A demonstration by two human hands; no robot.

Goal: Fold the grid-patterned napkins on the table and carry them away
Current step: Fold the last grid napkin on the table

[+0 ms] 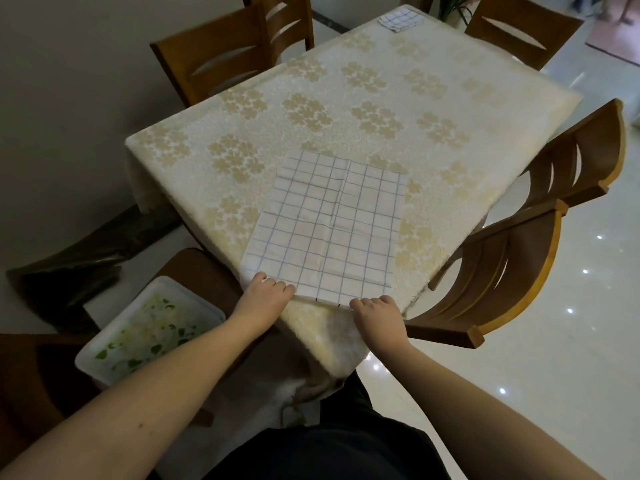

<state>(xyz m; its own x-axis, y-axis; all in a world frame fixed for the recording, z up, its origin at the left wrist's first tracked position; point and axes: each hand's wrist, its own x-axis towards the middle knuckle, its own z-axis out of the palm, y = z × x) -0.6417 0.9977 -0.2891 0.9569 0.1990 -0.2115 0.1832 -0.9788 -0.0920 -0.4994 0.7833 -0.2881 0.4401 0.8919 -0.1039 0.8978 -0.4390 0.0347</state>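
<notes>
Napkin (329,226) lies spread flat just beyond your knuckles on the table (346,98), at its near corner. Your left hand (266,294) pinches its near left corner, your right hand (375,311) grips its near right corner. Well beyond both hands, a second napkin (401,19) lies folded at the far edge.

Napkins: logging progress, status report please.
Both hands, left and right, pinch near napkin edge. Napkin flat, unfolded. Second napkin far corner. Nothing in the way.
</notes>
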